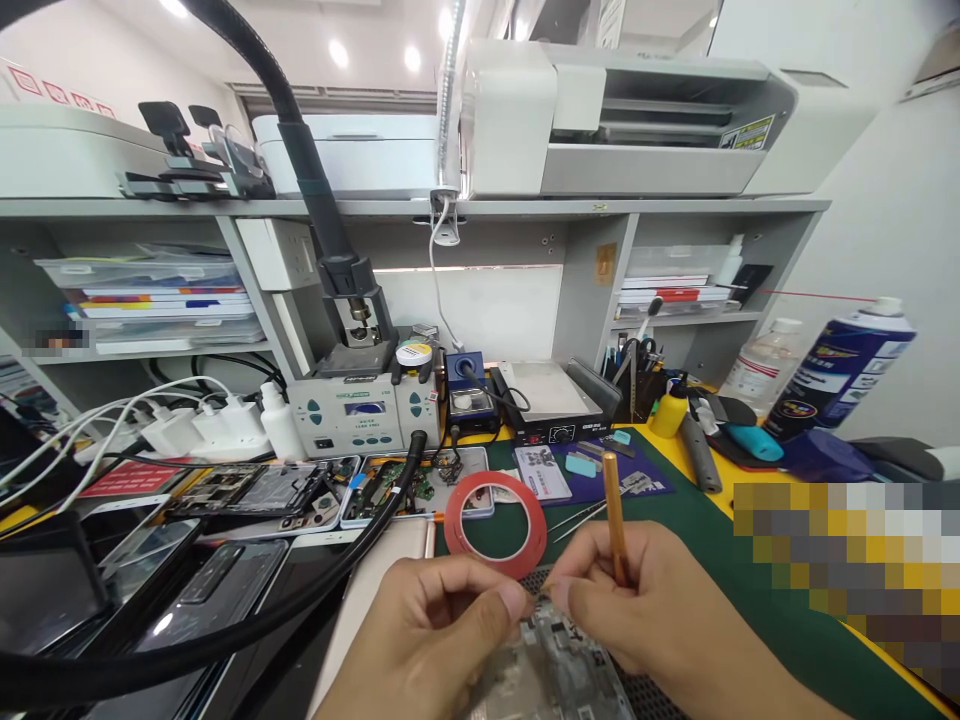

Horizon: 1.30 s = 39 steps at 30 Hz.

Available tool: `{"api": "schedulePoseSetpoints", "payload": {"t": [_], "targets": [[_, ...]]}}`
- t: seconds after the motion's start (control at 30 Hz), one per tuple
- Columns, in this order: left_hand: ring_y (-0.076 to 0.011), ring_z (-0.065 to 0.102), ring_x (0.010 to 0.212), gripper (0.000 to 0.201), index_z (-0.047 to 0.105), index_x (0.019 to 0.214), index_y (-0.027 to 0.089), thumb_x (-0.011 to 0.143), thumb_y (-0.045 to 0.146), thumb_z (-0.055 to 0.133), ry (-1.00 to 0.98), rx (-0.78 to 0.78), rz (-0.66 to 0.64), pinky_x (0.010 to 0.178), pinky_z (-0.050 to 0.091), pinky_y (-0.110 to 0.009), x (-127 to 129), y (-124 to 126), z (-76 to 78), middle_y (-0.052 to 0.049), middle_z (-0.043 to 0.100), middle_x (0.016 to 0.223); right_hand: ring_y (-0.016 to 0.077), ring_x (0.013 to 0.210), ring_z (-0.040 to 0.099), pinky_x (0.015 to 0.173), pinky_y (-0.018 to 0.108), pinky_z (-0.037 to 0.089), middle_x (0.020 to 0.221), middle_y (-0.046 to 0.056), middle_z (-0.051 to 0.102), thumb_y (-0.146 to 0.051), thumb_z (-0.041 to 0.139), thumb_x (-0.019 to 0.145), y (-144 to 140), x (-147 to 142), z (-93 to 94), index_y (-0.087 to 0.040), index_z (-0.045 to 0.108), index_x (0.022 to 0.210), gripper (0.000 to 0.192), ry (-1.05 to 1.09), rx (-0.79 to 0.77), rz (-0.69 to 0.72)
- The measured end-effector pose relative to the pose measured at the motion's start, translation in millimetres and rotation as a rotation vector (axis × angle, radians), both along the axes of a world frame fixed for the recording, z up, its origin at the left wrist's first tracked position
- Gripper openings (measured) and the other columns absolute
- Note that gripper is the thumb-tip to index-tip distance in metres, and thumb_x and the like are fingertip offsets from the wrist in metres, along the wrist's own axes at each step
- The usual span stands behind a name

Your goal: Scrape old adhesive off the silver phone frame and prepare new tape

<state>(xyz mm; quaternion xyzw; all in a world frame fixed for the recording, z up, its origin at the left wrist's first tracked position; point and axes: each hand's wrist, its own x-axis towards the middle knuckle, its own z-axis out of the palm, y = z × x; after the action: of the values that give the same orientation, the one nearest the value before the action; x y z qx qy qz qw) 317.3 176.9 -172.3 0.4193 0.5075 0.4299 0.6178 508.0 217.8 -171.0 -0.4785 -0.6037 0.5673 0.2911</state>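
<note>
A phone frame with its metal inner parts exposed [551, 670] lies in front of me on a dark perforated mat. My left hand [435, 630] is closed above its upper edge, thumb and forefinger pinched; whatever is between the fingertips is too small to make out. Close beside it, my right hand [637, 600] grips a slim gold-coloured tool handle [615, 510] that points upward, its lower end hidden by the hand. The right thumb and forefinger also meet near the left fingertips. Just beyond both hands is a red-sided tape roll [535, 540].
Tweezers [581, 518] lie right of the tape on the green mat [697, 530]. A thick black hose [300, 610] sweeps across phones at left. Behind stand a rework station [360, 410] and a heating plate [551, 390]. A spray can [840, 365] stands at right.
</note>
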Motion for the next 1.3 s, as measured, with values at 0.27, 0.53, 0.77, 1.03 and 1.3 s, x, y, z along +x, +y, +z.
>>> {"api": "schedulePoseSetpoints", "payload": {"t": [0.27, 0.53, 0.77, 1.03, 1.3], "targets": [[-0.0052, 0.022, 0.048, 0.052, 0.064, 0.069, 0.016, 0.071, 0.066, 0.079, 0.01, 0.009, 0.025, 0.041, 0.011, -0.018, 1, 4, -8.3, 0.007, 0.038, 0.055, 0.0047, 0.042, 0.019, 0.041, 0.023, 0.014, 0.049, -0.012, 0.03, -0.018, 0.062, 0.083, 4, 2, -2.2, -0.019, 0.056, 0.068, 0.016, 0.065, -0.009, -0.015], [-0.0042, 0.024, 0.046, 0.042, 0.066, 0.073, 0.017, 0.073, 0.055, 0.084, -0.012, 0.118, 0.145, 0.042, 0.017, -0.017, -11, 6, 1.2, 0.009, 0.037, 0.053, 0.0054, 0.042, 0.012, 0.042, 0.025, 0.009, 0.045, -0.014, 0.022, -0.021, 0.063, 0.077, 11, 3, 9.6, -0.022, 0.051, 0.066, 0.016, 0.199, -0.124, -0.116], [-0.0067, 0.026, 0.051, 0.038, 0.067, 0.068, 0.018, 0.083, 0.052, 0.077, 0.014, 0.218, 0.172, 0.045, 0.022, -0.018, -24, 11, -5.1, 0.006, 0.038, 0.054, 0.0059, 0.044, 0.011, 0.042, 0.026, 0.008, 0.048, -0.014, 0.022, -0.023, 0.063, 0.079, 18, 4, 3.7, -0.022, 0.053, 0.069, 0.015, 0.165, -0.16, -0.109], [-0.0063, 0.024, 0.049, 0.038, 0.069, 0.072, 0.018, 0.082, 0.053, 0.077, 0.031, 0.236, 0.136, 0.043, 0.02, -0.019, -24, 15, -7.1, 0.007, 0.037, 0.054, 0.0053, 0.043, 0.014, 0.043, 0.026, 0.01, 0.047, -0.014, 0.025, -0.023, 0.064, 0.08, 17, -1, 4.9, -0.021, 0.055, 0.07, 0.014, 0.084, -0.129, -0.083], [-0.0051, 0.024, 0.046, 0.036, 0.067, 0.07, 0.016, 0.078, 0.048, 0.082, 0.006, 0.319, 0.169, 0.042, 0.019, -0.019, -27, 21, -9.8, 0.009, 0.036, 0.048, 0.0054, 0.042, 0.018, 0.044, 0.026, 0.011, 0.046, -0.014, 0.026, -0.018, 0.063, 0.08, 15, -4, 6.0, -0.02, 0.058, 0.071, 0.01, 0.048, -0.084, -0.035]]}}
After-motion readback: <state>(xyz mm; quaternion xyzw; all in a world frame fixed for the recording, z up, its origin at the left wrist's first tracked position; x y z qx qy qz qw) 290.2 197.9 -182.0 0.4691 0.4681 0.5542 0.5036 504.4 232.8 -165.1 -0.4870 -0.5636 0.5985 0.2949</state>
